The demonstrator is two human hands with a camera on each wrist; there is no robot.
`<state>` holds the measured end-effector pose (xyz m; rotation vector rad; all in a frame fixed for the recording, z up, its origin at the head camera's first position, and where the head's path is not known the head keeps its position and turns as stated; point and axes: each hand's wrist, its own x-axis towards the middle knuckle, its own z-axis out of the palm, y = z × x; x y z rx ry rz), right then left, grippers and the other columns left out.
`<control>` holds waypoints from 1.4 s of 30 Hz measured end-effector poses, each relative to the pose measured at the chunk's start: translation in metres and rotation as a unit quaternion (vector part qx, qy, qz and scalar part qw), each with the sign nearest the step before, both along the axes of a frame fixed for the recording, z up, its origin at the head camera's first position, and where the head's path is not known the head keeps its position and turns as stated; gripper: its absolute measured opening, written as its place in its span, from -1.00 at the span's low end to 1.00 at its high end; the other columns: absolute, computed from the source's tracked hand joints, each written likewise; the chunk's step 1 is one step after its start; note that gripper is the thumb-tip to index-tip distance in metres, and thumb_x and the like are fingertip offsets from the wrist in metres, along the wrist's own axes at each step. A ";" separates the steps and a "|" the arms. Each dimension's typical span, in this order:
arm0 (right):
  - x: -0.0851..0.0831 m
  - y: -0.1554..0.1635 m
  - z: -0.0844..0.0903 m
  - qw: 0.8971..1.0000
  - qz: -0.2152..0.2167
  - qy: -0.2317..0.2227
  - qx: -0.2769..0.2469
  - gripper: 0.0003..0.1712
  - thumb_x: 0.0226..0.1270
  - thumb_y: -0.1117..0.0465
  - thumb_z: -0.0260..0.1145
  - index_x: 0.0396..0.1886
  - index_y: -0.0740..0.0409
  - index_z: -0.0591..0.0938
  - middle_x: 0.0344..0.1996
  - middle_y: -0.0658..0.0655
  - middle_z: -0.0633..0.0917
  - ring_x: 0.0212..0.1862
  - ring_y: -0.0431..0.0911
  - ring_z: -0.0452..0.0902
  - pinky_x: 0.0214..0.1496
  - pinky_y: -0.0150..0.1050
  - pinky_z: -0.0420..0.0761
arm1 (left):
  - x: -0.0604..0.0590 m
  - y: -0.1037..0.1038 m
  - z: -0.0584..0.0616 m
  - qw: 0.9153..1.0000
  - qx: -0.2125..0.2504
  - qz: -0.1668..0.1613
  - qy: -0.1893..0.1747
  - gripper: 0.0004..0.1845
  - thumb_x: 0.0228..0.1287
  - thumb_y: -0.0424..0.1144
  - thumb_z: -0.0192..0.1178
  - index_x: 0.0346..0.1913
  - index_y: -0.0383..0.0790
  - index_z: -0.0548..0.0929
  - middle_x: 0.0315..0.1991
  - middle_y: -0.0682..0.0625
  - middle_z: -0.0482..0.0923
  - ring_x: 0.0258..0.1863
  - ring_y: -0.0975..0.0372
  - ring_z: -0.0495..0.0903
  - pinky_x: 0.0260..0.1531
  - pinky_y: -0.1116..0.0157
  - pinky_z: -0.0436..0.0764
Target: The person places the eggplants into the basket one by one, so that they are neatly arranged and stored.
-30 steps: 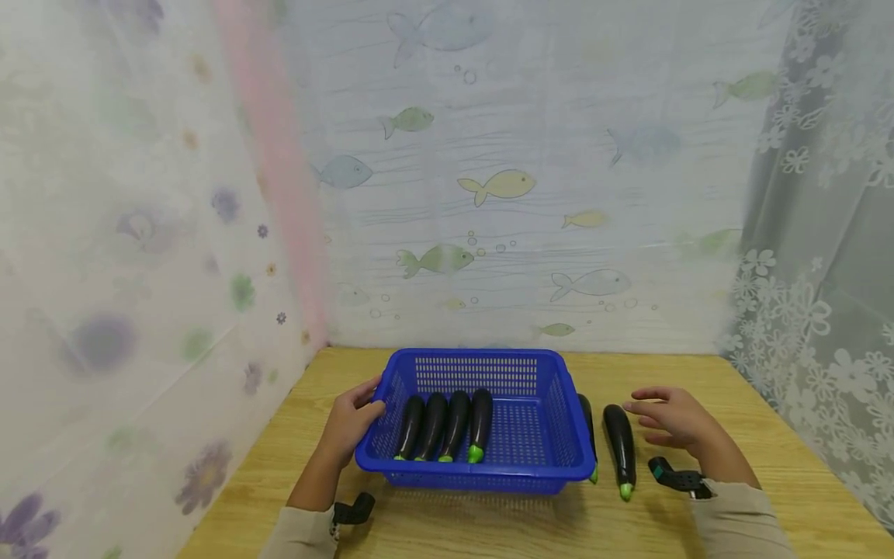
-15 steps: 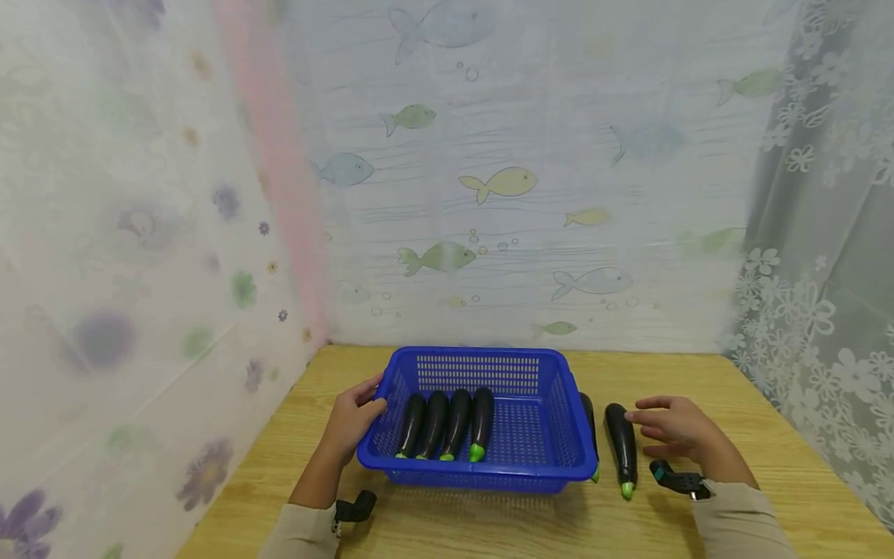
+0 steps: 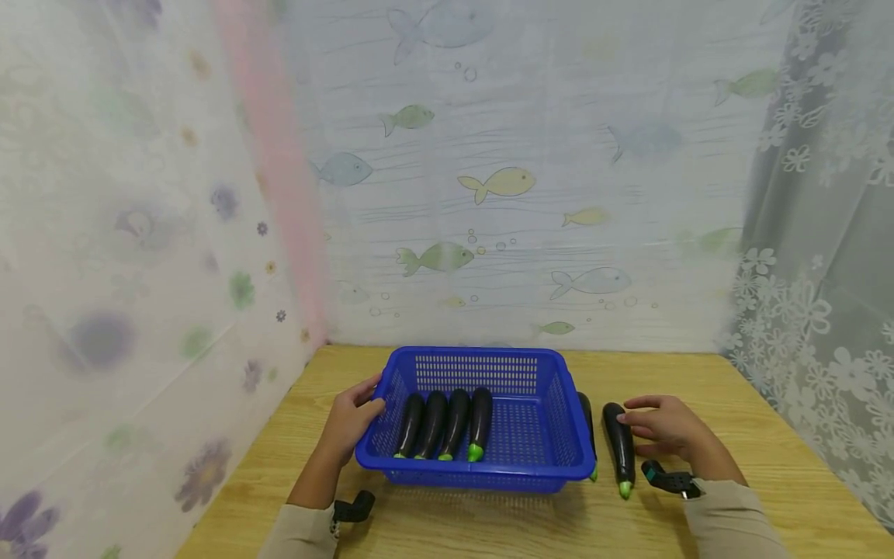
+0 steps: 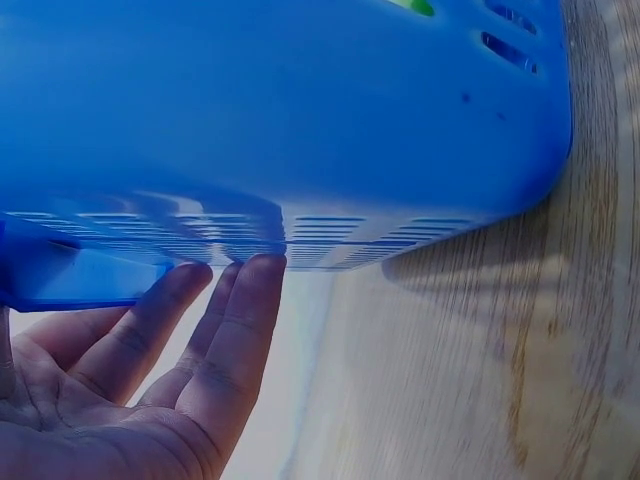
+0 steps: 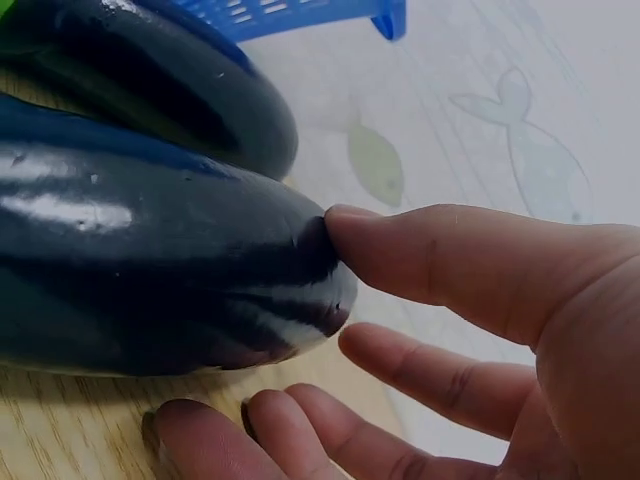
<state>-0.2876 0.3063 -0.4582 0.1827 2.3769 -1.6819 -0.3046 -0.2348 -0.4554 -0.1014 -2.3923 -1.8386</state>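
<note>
Left hand: your left hand (image 3: 349,425) lies with straight fingers against the blue basket (image 3: 559,435), holding nothing.
Right hand: your right hand (image 3: 663,427) is loosely spread; its thumb tip touches the outer eggplant (image 3: 618,446), not gripping it.
Eggplant: on the counter (image 3: 754,435), just right of the basket; long axis front to back, green stem toward you.
</note>
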 end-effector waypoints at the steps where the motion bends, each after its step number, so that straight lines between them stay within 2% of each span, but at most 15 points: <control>1: 0.000 0.000 0.000 1.000 0.001 0.000 -0.002 -0.16 0.38 0.10 0.43 0.46 0.48 0.33 0.18 0.39 0.65 0.02 -0.04 0.68 -0.05 0.05 0.78 | 0.000 0.000 0.000 1.000 0.002 0.001 -0.001 -0.36 0.34 -0.29 0.25 0.49 -0.14 0.47 0.33 -0.28 0.57 0.19 -0.11 0.65 0.12 -0.10 0.67; 10: -0.002 -0.001 -0.005 1.000 0.005 -0.001 -0.020 -0.25 0.41 0.17 0.38 0.42 0.51 0.36 0.06 0.32 0.71 -0.09 -0.06 0.73 -0.09 0.02 0.79 | -0.001 0.002 0.002 1.000 -0.004 0.002 -0.005 -0.36 0.37 -0.35 0.21 0.51 -0.23 0.42 0.35 -0.34 0.53 0.22 -0.15 0.63 0.16 -0.12 0.65; 14: -0.003 0.000 -0.007 1.000 0.001 0.000 -0.023 -0.26 0.41 0.17 0.38 0.42 0.51 0.36 0.03 0.31 0.72 -0.12 -0.06 0.74 -0.10 0.01 0.79 | 0.000 0.004 0.004 1.000 -0.006 0.005 -0.006 -0.37 0.37 -0.36 0.20 0.51 -0.23 0.43 0.35 -0.33 0.54 0.22 -0.14 0.63 0.17 -0.11 0.64; 22: -0.001 0.000 -0.005 1.000 -0.001 0.009 -0.025 -0.25 0.41 0.18 0.36 0.42 0.55 0.34 -0.02 0.26 0.75 -0.13 -0.05 0.76 -0.11 0.02 0.79 | -0.003 0.000 -0.001 1.000 -0.007 0.002 -0.006 -0.36 0.38 -0.31 0.20 0.52 -0.25 0.41 0.36 -0.35 0.52 0.22 -0.13 0.63 0.15 -0.10 0.66; 27: 0.000 0.001 -0.002 0.999 -0.006 0.020 -0.024 -0.22 0.42 0.14 0.36 0.44 0.52 0.33 -0.06 0.20 0.78 -0.13 -0.02 0.78 -0.11 0.01 0.79 | -0.001 0.000 -0.001 1.000 -0.008 -0.001 0.002 -0.36 0.36 -0.29 0.23 0.50 -0.20 0.44 0.34 -0.32 0.55 0.19 -0.08 0.64 0.14 -0.07 0.68; 31: 0.001 0.002 0.001 1.000 -0.010 0.024 -0.019 -0.19 0.42 0.09 0.38 0.45 0.50 0.33 0.00 0.25 0.76 -0.08 -0.02 0.77 -0.08 0.01 0.79 | 0.001 0.000 0.000 1.000 -0.004 -0.001 0.005 -0.37 0.35 -0.27 0.24 0.49 -0.15 0.47 0.33 -0.29 0.57 0.20 -0.08 0.65 0.15 -0.07 0.67; 35: 0.003 0.003 0.004 1.000 -0.011 0.023 -0.016 -0.17 0.42 0.06 0.38 0.47 0.48 0.32 0.15 0.37 0.68 0.01 -0.02 0.74 -0.03 0.00 0.78 | 0.002 0.000 0.000 1.000 -0.007 0.001 0.006 -0.37 0.35 -0.27 0.24 0.49 -0.14 0.47 0.34 -0.27 0.57 0.22 -0.09 0.64 0.18 -0.09 0.65; 39: 0.003 0.003 0.007 0.999 -0.015 0.025 -0.017 -0.17 0.41 0.04 0.39 0.47 0.46 0.33 0.30 0.48 0.54 0.08 -0.01 0.69 0.00 -0.01 0.77 | 0.001 0.000 0.000 1.000 -0.004 -0.004 0.006 -0.37 0.36 -0.28 0.23 0.49 -0.16 0.46 0.34 -0.29 0.56 0.22 -0.10 0.64 0.18 -0.10 0.64; 42: 0.003 0.002 0.009 0.999 -0.015 0.029 -0.020 -0.17 0.40 0.03 0.40 0.45 0.45 0.35 0.32 0.49 0.52 0.10 0.00 0.68 0.01 -0.01 0.77 | 0.001 0.000 0.001 1.000 0.001 -0.006 0.003 -0.37 0.37 -0.30 0.22 0.50 -0.20 0.45 0.34 -0.31 0.55 0.21 -0.12 0.64 0.17 -0.10 0.65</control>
